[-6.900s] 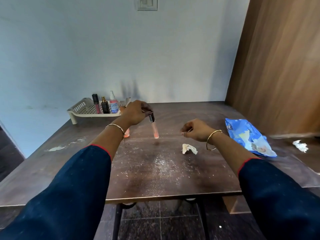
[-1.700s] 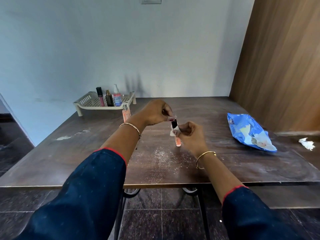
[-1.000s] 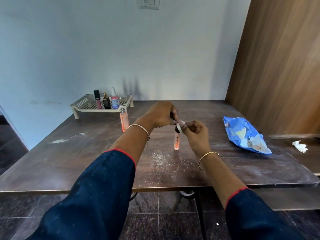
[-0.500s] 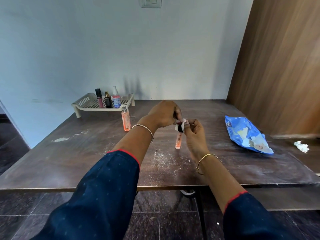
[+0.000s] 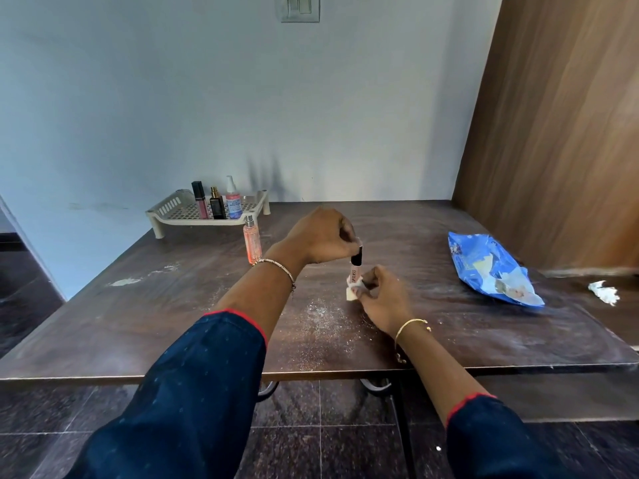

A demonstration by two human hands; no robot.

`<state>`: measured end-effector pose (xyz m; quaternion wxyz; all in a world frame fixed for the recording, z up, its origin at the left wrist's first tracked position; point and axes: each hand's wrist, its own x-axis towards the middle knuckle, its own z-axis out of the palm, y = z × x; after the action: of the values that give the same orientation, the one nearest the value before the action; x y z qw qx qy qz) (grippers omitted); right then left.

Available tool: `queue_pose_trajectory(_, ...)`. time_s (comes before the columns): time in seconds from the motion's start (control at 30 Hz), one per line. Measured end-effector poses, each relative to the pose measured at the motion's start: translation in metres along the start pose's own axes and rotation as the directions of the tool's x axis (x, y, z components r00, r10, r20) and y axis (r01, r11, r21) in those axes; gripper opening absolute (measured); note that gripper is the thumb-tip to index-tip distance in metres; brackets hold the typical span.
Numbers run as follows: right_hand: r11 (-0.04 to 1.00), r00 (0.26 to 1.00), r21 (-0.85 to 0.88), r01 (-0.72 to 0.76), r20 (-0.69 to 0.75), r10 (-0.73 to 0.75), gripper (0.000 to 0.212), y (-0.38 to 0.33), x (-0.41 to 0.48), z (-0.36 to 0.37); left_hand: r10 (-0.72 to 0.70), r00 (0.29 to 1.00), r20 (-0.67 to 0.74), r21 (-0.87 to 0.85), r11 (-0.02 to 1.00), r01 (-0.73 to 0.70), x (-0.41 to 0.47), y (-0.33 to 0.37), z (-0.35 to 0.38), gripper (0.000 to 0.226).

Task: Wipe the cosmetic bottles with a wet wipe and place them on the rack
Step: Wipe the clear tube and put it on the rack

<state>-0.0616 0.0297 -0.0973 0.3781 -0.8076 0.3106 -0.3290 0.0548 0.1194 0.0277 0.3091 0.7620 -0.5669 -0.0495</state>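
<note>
The tube [image 5: 355,269] is upright over mid-table, pinched at its black cap by the left hand [image 5: 321,236] from above. Right below that grip, the right hand [image 5: 380,299] pinches a folded wipe [image 5: 351,292] against the tube's lower part. Only the cap and a short bit of peach body with print show. The print's too small to read, and the bottom end is buried behind the wipe and fingers, so I can't tell if it touches the table [image 5: 138,323]. The left fingertips are mostly tucked behind the back of the hand too.

Left of the grip and a bit farther back, a peach bottle [image 5: 251,243] stands on the table, just in front of the rack [image 5: 162,216]. The rack sits far left by the wall, with three bottles [image 5: 218,205] upright in a row on it. Well off to the right of the grip lies a blue pack [image 5: 484,267], and past it, near the frame edge, a crumpled white scrap [image 5: 603,292]. Both arms, in dark blue sleeves [image 5: 193,392], are cut off by the bottom of the frame.
</note>
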Motion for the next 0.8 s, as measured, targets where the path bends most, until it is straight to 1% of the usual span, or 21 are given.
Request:
queue_pose_trajectory(0.07,0.984,1.0,-0.179,0.021,-0.001,-0.022,0.024,0.002,-0.001,-0.002,-0.019,0.999,-0.047,-0.006,1.0,0.018,-0.004,0.001,0.004,0.011)
queue_pose_trajectory(0.1,0.976,1.0,-0.218,0.026,0.0,-0.026,0.023,0.001,-0.001,-0.003,-0.017,0.998,-0.063,-0.026,1.0,0.015,-0.005,0.0,0.006,0.014)
queue_pose_trajectory(0.2,0.978,1.0,-0.206,0.022,-0.003,-0.024,0.024,-0.005,0.0,-0.005,-0.014,0.996,-0.091,-0.13,0.992,0.002,-0.006,-0.001,0.012,0.021)
queue_pose_trajectory(0.27,0.996,1.0,-0.087,0.001,-0.015,-0.002,0.023,-0.01,-0.001,-0.006,-0.038,0.996,-0.083,-0.229,0.973,0.018,-0.007,-0.003,0.012,0.021)
queue_pose_trajectory(0.33,0.992,0.999,0.121,-0.024,-0.02,0.027,0.022,-0.016,-0.003,-0.008,-0.071,0.995,-0.076,-0.354,0.935,0.04,-0.011,-0.007,0.011,0.022)
queue_pose_trajectory(0.43,0.918,0.999,0.395,-0.044,0.023,0.038,0.019,-0.033,-0.007,-0.015,-0.094,0.992,-0.08,-0.574,0.818,0.031,-0.019,-0.008,0.009,0.026)
queue_pose_trajectory(0.53,0.813,1.0,0.582,-0.015,0.008,0.013,0.015,-0.053,-0.013,-0.02,-0.104,0.99,-0.091,-0.704,0.71,0.01,-0.024,-0.003,0.008,0.024)
queue_pose_trajectory(0.63,0.739,1.0,0.673,0.024,-0.016,-0.018,0.012,-0.068,-0.022,-0.018,-0.111,0.986,-0.127,-0.764,0.645,-0.025,-0.03,0.003,0.005,0.021)
queue_pose_trajectory(0.7,0.734,0.998,0.676,0.06,-0.051,-0.035,0.011,-0.073,-0.029,-0.014,-0.127,0.979,-0.157,-0.802,0.595,-0.052,-0.034,0.005,0.006,0.02)
queue_pose_trajectory(0.8,0.779,0.995,0.619,0.096,-0.069,-0.068,0.012,-0.073,-0.042,-0.008,-0.193,0.97,-0.145,-0.906,0.419,-0.052,-0.04,0.003,0.006,0.018)
